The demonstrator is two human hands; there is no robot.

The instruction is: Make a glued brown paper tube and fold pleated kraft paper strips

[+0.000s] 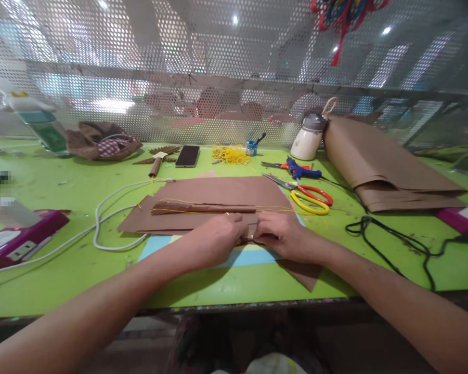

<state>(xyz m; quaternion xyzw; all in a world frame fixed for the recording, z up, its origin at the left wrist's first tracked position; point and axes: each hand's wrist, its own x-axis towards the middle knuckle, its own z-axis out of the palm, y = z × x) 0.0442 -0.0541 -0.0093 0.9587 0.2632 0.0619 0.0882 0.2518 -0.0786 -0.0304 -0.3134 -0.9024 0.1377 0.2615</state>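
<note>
Side by side at the near edge of the brown paper stack, both of my hands pinch a strip of brown paper [253, 240]. My left hand [228, 234] has its fingers curled down onto the strip's left part. Closed on the right part is my right hand [283, 236]. Much of the strip is hidden under the fingers. Behind the hands, a rolled brown paper tube [203, 208] with yellow string along it lies on the brown paper sheets [234, 189]. A light blue sheet [159, 246] shows beneath them.
Scissors with red and yellow handles [310, 200] and a blue glue gun [302, 170] lie at right, near a black cord [393, 252]. Folded brown paper [393, 161] and a white flask [307, 139] stand behind. A phone [187, 156], yellow shreds [229, 154] and white cable [97, 223] are farther left.
</note>
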